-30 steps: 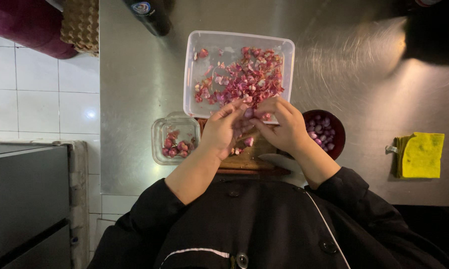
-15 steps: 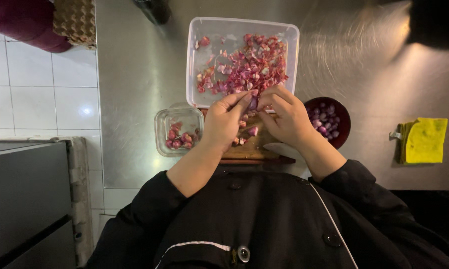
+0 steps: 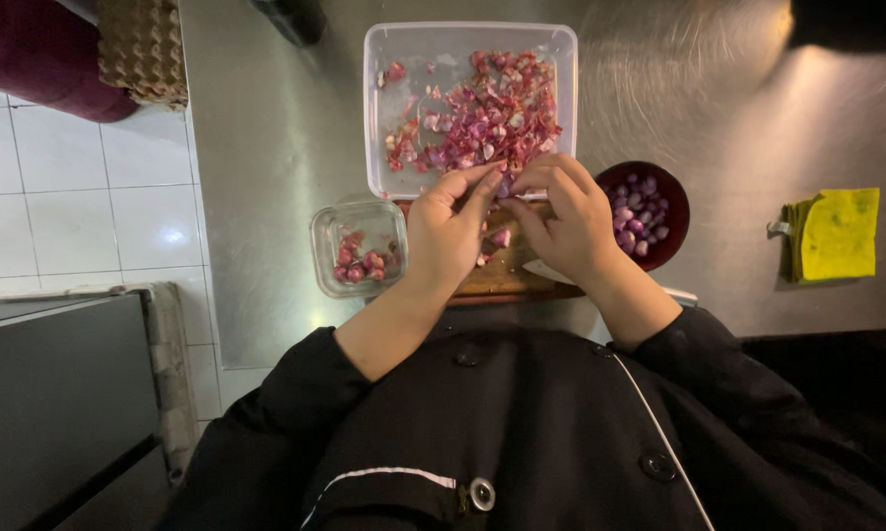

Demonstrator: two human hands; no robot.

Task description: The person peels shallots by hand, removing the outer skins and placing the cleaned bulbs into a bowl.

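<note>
Both hands have stayed together over the board [image 3: 502, 280] this past second, fingertips meeting at the near rim of the tray [image 3: 384, 98]. The left hand [image 3: 450, 231] and right hand [image 3: 566, 221] pinch a small shallot [image 3: 503, 187] between them, so the peeling goes on. Skins [image 3: 482, 118] fill the tray; a bowl [image 3: 671, 202] holds peeled bulbs.

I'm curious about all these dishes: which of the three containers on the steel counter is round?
The dark red round bowl beside the right hand. The large clear rectangular plastic tray and the small clear square glass container both have corners.
</note>
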